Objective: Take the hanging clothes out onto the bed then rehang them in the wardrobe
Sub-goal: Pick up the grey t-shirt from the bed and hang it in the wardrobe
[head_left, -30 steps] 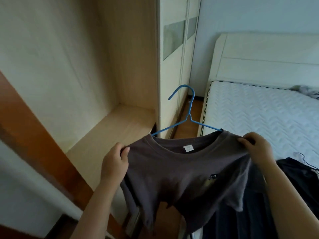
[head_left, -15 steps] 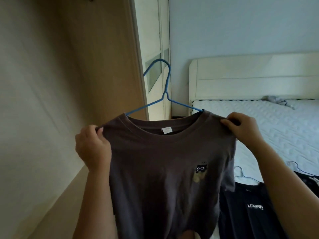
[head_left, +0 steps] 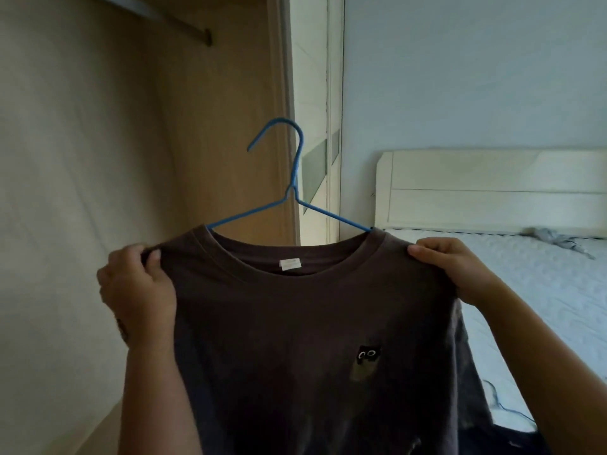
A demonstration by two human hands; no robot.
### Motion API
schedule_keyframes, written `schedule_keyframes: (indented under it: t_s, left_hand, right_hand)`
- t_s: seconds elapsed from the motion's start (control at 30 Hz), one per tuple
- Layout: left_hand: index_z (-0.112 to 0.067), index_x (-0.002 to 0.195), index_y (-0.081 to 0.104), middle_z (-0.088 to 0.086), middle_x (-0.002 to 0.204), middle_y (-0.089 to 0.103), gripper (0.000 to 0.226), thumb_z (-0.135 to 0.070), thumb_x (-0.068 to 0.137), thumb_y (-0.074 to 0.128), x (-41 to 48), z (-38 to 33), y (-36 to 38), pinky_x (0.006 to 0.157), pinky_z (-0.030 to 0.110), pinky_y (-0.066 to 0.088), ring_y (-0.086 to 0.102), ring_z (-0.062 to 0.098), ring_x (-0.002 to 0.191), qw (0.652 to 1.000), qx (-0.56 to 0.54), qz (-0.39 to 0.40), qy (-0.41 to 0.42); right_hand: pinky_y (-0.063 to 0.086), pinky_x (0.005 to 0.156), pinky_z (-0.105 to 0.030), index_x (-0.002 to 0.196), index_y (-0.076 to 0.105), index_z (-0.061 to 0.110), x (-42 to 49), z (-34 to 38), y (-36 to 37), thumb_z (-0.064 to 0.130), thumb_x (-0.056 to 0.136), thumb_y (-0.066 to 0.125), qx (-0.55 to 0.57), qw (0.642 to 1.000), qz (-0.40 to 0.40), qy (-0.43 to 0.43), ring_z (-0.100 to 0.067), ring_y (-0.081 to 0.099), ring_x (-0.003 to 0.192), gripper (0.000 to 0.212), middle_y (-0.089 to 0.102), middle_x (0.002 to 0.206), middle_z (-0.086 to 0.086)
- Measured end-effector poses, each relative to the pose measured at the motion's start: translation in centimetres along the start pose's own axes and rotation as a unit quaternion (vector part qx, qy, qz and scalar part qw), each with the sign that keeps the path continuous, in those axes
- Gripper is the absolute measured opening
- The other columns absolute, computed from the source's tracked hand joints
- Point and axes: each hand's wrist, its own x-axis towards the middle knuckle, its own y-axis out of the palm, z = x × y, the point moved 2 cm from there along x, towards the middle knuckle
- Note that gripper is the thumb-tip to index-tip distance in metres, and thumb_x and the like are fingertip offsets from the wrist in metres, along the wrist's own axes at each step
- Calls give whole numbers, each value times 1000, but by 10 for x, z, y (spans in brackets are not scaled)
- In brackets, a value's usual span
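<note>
Two hands hold up a dark brown T-shirt point(head_left: 295, 339) on a blue hanger point(head_left: 289, 192), centre frame. Left hand point(head_left: 138, 287) at 9 o'clock and right hand point(head_left: 456, 267) at 3 o'clock each pinch a shoulder. Wardrobe rail point(head_left: 184, 26) at 11 o'clock; bed point(head_left: 542, 280) at 3 o'clock

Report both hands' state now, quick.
Left hand: closed, gripping the left shoulder of the brown T-shirt.
Right hand: closed, gripping its right shoulder.
</note>
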Motion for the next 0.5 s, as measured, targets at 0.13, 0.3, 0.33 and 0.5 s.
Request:
schedule_keyframes:
  t_s: [0.13, 0.3, 0.33, 0.5]
  left_hand:
    - [-2, 114, 56, 27, 123, 51, 26, -11, 90, 49, 27, 12, 8, 94, 52, 35, 40, 45, 117, 997, 16, 7, -79]
    - [-9, 123, 52, 17, 129, 51, 36, -17, 89, 52, 40, 1, 0, 98, 43, 37, 44, 34, 121, 997, -17, -22, -68]
    - [-10, 124, 52, 14, 128, 52, 36, -17, 89, 53, 40, -3, -4, 96, 40, 38, 47, 31, 119, 998, -27, -22, -53]
    - [-15, 119, 55, 4, 118, 59, 32, -15, 87, 56, 38, -7, -41, 81, 22, 37, 54, 13, 102, 999, -22, -41, -11]
  right_hand:
    - [39, 47, -17, 55, 65, 15, 49, 2, 34, 27, 84, 59, 0, 1000, 9, -12, -11, 50, 49, 31, 56, 50, 1]
    - [42, 64, -32, 84, 64, -10, 107, 29, 95, 31, 84, 61, 1, 999, 36, -41, -27, 53, 68, 41, 58, 74, -31]
    - [42, 66, -35, 86, 63, -12, 117, 37, 107, 31, 84, 62, 19, 998, 42, -48, -28, 54, 70, 42, 59, 80, -38]
    - [44, 63, -31, 76, 66, -4, 147, 83, 171, 29, 83, 62, 130, 982, 99, -93, -24, 55, 67, 34, 61, 70, -20]
